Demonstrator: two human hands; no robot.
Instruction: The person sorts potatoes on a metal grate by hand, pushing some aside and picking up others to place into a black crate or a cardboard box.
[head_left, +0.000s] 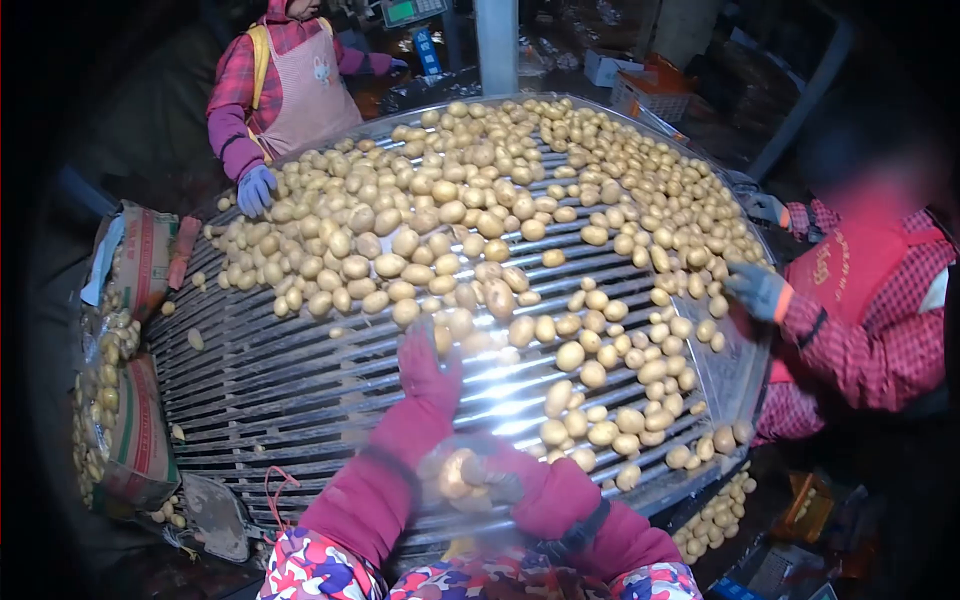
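Observation:
Many potatoes [400, 240] lie heaped on a sorting table of parallel metal bars [270, 390]. My left hand [430, 350], gloved, reaches forward to the near edge of the heap. Its fingers are stretched out beside a few potatoes, partly blurred. Close to my body, my right hand [497, 472] is smeared by motion. A potato [460, 473] shows at its fingers, low over the bars, and the hand appears closed on it. More loose potatoes [600, 432] lie to the right of my right hand.
A co-worker's gloved hand [256, 190] touches the heap at the far left. Another co-worker's gloved hand [757, 290] is at the right rim. Cardboard cartons [140, 435] with potatoes stand at the left edge. A potato pile [718, 520] lies below, right.

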